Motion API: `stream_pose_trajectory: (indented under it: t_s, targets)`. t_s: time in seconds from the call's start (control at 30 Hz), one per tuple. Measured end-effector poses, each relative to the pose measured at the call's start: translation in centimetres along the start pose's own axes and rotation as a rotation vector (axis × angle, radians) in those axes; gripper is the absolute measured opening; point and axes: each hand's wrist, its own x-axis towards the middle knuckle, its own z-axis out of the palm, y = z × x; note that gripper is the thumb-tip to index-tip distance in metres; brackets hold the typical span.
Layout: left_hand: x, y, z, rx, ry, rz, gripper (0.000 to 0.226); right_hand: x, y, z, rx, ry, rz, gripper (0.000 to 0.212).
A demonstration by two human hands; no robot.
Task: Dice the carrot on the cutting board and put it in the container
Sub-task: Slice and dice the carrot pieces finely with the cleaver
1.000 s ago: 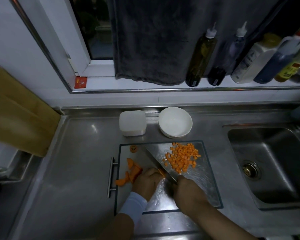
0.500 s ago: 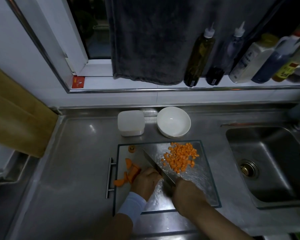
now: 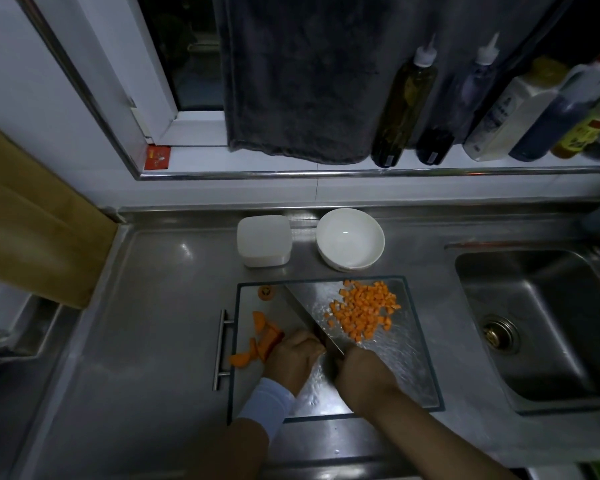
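Note:
A steel cutting board [image 3: 409, 372] lies on the counter. A heap of orange carrot dice [image 3: 364, 311] sits on its far right part. Uncut carrot slices [image 3: 257, 341] lie at its left edge, and a carrot end [image 3: 267, 293] rests in the far left corner. My left hand [image 3: 293, 358] presses down on carrot pieces next to the slices. My right hand [image 3: 362, 375] grips the handle of a cleaver [image 3: 312, 315], whose broad blade stands just right of my left fingers. A white lidded container [image 3: 263, 240] and a white bowl [image 3: 350, 239] stand behind the board.
A sink [image 3: 541, 327] opens at the right. Several bottles [image 3: 404, 102] stand on the window ledge beside a hanging grey towel [image 3: 302, 81]. A wooden board [image 3: 32, 223] leans at the left. The cutting board's handle [image 3: 221, 348] sticks out leftward.
Both hands and the cleaver stay in nearly the same spot on the board; the blade shifts slightly along the carrot under my left fingers. The dice heap is unchanged.

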Motion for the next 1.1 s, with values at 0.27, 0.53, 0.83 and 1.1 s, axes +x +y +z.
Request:
stream_pose_trajectory:
  t_s: [0.27,0.53,0.83,1.1]
  targets:
    - [-0.2,-0.2,0.0,-0.078,0.000,-0.115,0.020,-2.5,1.8,-0.3,0.020,0.021,0.003,0.026]
    - [0.5,0.0,-1.1,-0.008,-0.190,-0.175,0.014,-2.4,1.8,-2.7,0.051,0.042,0.052,0.029]
    - [2.1,0.5,-2.2,0.131,-0.301,-0.241,0.019,-0.7,2.3,-4.8,0.094,0.118,0.094,0.026]
    - [2.4,0.3,-1.9,0.163,-0.370,-0.238,0.020,-0.5,3.0,-4.9,0.118,0.134,0.074,0.023]
